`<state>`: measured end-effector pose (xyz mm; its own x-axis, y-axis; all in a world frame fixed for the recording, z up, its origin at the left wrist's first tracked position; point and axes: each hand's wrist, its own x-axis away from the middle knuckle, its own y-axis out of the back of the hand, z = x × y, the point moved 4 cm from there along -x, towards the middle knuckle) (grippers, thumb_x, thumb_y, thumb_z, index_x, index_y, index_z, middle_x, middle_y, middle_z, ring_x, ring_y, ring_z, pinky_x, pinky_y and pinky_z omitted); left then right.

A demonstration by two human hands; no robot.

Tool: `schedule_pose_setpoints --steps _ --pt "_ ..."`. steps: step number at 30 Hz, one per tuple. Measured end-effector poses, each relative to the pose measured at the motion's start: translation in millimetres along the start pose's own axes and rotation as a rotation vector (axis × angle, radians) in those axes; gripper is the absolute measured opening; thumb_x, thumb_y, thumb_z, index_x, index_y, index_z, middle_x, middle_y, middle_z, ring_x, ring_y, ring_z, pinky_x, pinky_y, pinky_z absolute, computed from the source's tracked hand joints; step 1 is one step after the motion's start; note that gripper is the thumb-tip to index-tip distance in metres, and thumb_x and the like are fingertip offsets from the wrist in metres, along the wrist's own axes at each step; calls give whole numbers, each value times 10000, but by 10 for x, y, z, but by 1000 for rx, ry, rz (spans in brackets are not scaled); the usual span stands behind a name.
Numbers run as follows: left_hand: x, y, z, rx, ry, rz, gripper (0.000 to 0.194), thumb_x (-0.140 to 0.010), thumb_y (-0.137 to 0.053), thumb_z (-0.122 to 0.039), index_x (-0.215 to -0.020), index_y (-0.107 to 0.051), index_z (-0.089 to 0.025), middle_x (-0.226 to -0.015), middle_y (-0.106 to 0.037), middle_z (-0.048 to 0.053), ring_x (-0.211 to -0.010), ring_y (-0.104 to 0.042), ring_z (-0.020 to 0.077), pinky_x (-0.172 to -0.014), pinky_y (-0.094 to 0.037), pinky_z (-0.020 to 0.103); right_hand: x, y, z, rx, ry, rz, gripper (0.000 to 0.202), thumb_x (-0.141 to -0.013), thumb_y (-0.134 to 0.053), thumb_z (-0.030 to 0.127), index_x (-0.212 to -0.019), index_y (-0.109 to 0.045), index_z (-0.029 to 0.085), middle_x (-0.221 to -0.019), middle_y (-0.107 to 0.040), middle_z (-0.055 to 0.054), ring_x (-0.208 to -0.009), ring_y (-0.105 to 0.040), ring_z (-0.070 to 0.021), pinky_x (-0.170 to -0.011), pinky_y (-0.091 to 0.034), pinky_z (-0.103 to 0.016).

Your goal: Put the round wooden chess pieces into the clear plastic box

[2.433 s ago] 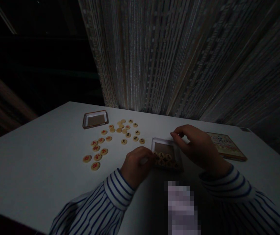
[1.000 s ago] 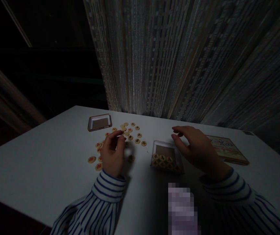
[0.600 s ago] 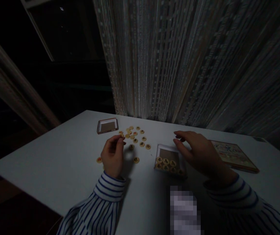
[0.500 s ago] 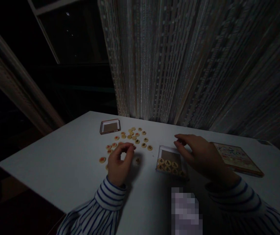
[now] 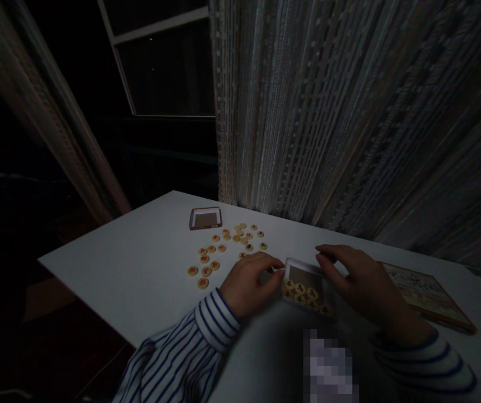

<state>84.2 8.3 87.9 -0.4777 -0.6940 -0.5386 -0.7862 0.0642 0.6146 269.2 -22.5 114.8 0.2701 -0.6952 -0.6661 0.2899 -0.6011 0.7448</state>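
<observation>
My left hand (image 5: pixel 255 282) is at the left edge of a shallow open box (image 5: pixel 306 274), its thumb and fingertips close together. Whatever may lie between those fingertips is too small and dark to make out. Round Chinese chess pieces (image 5: pixel 300 289) with dark characters lie in two rows along the near side of the box. Over the box's far right corner, my right hand (image 5: pixel 364 285) has its thumb and forefinger slightly apart, with nothing visible in them. Loose pieces with red characters (image 5: pixel 206 271) and dark ones (image 5: pixel 263 245) are scattered left of the box and beyond my left hand.
An empty box lid or tray (image 5: pixel 205 218) lies at the far left of the white table (image 5: pixel 131 263). Right of my right hand is a flat printed box (image 5: pixel 427 294). A string curtain (image 5: pixel 265 112) hangs behind the table's back edge. The room is dim.
My left hand has moved right, from among the loose pieces to the box's left edge. My right hand stays by the box's right side. The view has turned somewhat left.
</observation>
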Motion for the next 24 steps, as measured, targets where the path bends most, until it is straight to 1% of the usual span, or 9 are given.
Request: schedule_pose_setpoints --steps 2,4,6,8,12,15,19,21,24 --pt "-112 81 28 5 -8 -17 169 -798 -518 -225 -907 -635 -172 -825 -675 46 -766 -620 157 -729 -480 284 13 2 -10 -10 -19 2 245 -849 -443 318 -952 -610 172 -834 -674 -74 -734 -628 -194 -633 -496 -330" --pt "-224 166 80 24 -4 2 203 -795 -523 -241 -954 -629 -172 -842 -679 45 -764 -623 152 -712 -482 270 24 10 -14 -14 -36 -2 244 -846 -447 324 -957 -609 178 -838 -673 -72 -742 -630 -196 -609 -502 -320" --pt "-336 268 159 47 17 6 241 -804 -512 -276 -992 -619 -171 -878 -678 51 -744 -621 146 -658 -485 254 28 14 -14 -20 -55 -5 240 -843 -451 325 -960 -606 183 -848 -671 -70 -753 -631 -197 -592 -507 -315" --pt "-448 374 252 58 35 21 262 -806 -510 -289 -1011 -613 -162 -870 -680 53 -745 -624 146 -652 -486 250 18 7 -11 -32 -70 -4 231 -842 -453 323 -958 -603 191 -846 -669 -66 -746 -632 -196 -586 -511 -315" --pt "-657 624 441 43 58 -29 282 -797 -521 -325 -994 -622 -151 -863 -682 52 -768 -623 155 -696 -490 271 -45 -41 -2 -56 -91 23 216 -839 -457 315 -943 -602 195 -831 -667 -57 -713 -632 -184 -561 -512 -303" --pt "-778 754 562 52 78 14 235 -777 -544 -305 -927 -643 -154 -846 -681 43 -760 -621 154 -690 -493 276 -109 -94 -1 -64 -95 64 205 -833 -465 301 -925 -608 186 -816 -670 -52 -698 -631 -175 -565 -512 -293" --pt "-889 809 697 118 87 130 225 -759 -561 -318 -888 -646 -154 -788 -675 41 -688 -615 147 -613 -489 259 -208 -197 -54 -76 -99 121 200 -831 -471 286 -926 -612 180 -828 -671 -52 -744 -629 -178 -629 -510 -305" --pt "-938 800 784 128 105 150 233 -759 -558 -322 -894 -645 -154 -776 -675 42 -662 -611 146 -575 -482 249 -274 -274 -107 -90 -104 164 210 -833 -468 287 -941 -610 176 -839 -667 -55 -753 -625 -176 -655 -505 -310" --pt "-1009 734 946 88 101 168 240 -763 -544 -333 -884 -655 -158 -765 -677 45 -653 -613 155 -560 -477 248 -397 -420 -215 -113 -159 234 222 -833 -468 285 -954 -609 164 -840 -665 -56 -735 -622 -168 -643 -497 -299"
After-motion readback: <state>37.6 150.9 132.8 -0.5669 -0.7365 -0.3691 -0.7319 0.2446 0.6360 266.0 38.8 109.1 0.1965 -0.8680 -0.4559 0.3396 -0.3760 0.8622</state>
